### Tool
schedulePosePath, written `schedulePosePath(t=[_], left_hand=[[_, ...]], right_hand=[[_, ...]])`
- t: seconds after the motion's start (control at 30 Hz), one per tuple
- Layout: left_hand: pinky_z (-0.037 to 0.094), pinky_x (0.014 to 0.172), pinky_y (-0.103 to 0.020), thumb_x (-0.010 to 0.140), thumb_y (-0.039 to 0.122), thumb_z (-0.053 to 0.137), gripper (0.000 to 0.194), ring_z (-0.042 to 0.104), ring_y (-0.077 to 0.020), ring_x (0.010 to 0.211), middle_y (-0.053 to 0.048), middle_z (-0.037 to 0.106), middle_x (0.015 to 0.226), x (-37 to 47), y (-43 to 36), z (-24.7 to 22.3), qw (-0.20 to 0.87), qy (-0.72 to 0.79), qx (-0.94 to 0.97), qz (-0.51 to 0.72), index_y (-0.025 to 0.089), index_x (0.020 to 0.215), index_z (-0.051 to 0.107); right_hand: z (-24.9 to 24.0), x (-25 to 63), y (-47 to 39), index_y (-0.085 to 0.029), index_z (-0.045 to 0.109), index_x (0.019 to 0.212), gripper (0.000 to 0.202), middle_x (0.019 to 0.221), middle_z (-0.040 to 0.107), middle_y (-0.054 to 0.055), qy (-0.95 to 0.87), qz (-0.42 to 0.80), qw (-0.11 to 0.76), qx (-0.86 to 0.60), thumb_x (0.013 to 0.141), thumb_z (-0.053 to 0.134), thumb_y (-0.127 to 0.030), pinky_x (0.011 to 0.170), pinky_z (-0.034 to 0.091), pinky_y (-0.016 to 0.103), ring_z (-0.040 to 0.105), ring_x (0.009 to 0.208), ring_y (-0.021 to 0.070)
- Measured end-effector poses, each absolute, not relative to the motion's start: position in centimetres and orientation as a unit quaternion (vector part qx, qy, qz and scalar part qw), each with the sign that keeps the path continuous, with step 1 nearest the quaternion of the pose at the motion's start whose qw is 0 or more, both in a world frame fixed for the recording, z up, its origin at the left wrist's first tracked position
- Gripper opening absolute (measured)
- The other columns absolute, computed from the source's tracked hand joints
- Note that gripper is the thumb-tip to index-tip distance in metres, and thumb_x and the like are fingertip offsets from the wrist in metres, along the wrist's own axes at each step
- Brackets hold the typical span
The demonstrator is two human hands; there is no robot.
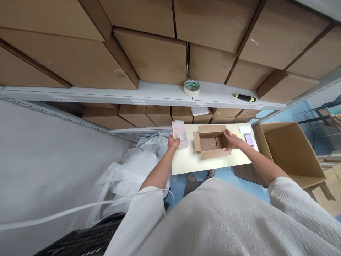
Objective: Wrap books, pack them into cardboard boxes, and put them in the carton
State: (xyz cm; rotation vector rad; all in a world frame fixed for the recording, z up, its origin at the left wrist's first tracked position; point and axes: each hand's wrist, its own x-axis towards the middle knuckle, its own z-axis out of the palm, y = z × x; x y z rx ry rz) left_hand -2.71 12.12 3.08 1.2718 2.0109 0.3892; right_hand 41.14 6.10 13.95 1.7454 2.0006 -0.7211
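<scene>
On the smooth cream worktop, head view: an open, rectangular carton of matt brown cardboard. At its right end, your right hand spreads its fingers over the wall, apparently steadying it. Left of the carton, your left hand pinches a flat, pale pinkish packet, whose thin-looking surface would call for light pressure in any next move. Beyond the carton: a ring-shaped tape roll.

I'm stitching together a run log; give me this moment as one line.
left hand: holds pale packet | right hand: on open carton's right side | tape roll: on shelf
</scene>
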Motion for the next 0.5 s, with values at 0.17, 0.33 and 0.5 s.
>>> schedulePosePath(t=[0.17,0.33,0.5], left_hand=[[0.054,0.102,-0.037,0.092,0.026,0.07,0.048,0.072,-0.0255,0.112,-0.005,0.075,0.116,-3.3,12.9,9.1,0.299,0.762,0.516,0.253,0.025,0.138,0.055],[0.045,0.112,-0.044,0.097,0.027,0.067,0.042,0.067,-0.0301,0.12,-0.007,0.072,0.121,0.2,13.1,16.6,0.224,0.682,0.635,0.285,0.023,0.137,0.053],[0.036,0.117,-0.052,0.098,0.028,0.064,0.035,0.064,-0.0367,0.125,-0.011,0.074,0.119,7.4,12.0,19.2,0.233,0.571,0.769,0.168,0.023,0.132,0.058]], right_hand=[[13.6,41.2,6.3,-0.041,-0.005,0.178,0.162,0.186,-0.007,0.01,0.718,-0.258,0.179,0.621,0.057,0.101,-0.057,0.117,0.052,0.056,0.046,0.153,0.0485],[13.9,41.1,6.2,-0.039,-0.001,0.179,0.159,0.186,-0.002,0.011,0.726,-0.255,0.169,0.616,0.058,0.1,-0.059,0.119,0.05,0.053,0.049,0.15,0.0458],[13.9,42.1,5.3,-0.035,-0.007,0.179,0.159,0.186,-0.001,0.015,0.754,-0.258,0.112,0.594,0.062,0.097,-0.062,0.126,0.038,0.052,0.043,0.157,0.0435]])
